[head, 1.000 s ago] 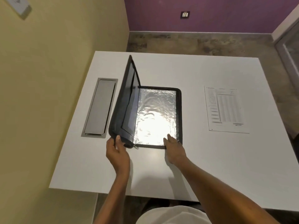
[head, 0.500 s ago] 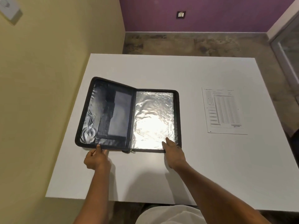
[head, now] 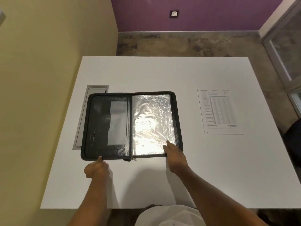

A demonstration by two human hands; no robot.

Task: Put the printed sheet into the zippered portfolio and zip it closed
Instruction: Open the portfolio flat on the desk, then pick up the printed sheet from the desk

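The zippered portfolio [head: 112, 128] lies opened flat on the white worktop [head: 162, 74], towards its left side, spine running away from the person; its left half shows dark pockets, its right half a shiny clear sleeve [head: 151, 124] that catches the light; the zipper pull [head: 134, 159] sits at the near edge by the spine. The left hand [head: 96, 168] is at the near edge of the left half, one fingertip touching the rim, the rest curled, and I cannot tell whether it grips the edge; the right hand [head: 175, 158] rests with straight fingers on the near right corner of the sleeve, holding nothing. The printed sheet [head: 219, 111] lies flat on the worktop, well apart to the right of the portfolio, untouched. A grey cable hatch [head: 81, 128] set in the worktop shows partly from under the portfolio's left edge; beyond are a yellow wall [head: 48, 46] and a purple wall [head: 211, 13] with a socket [head: 174, 13].
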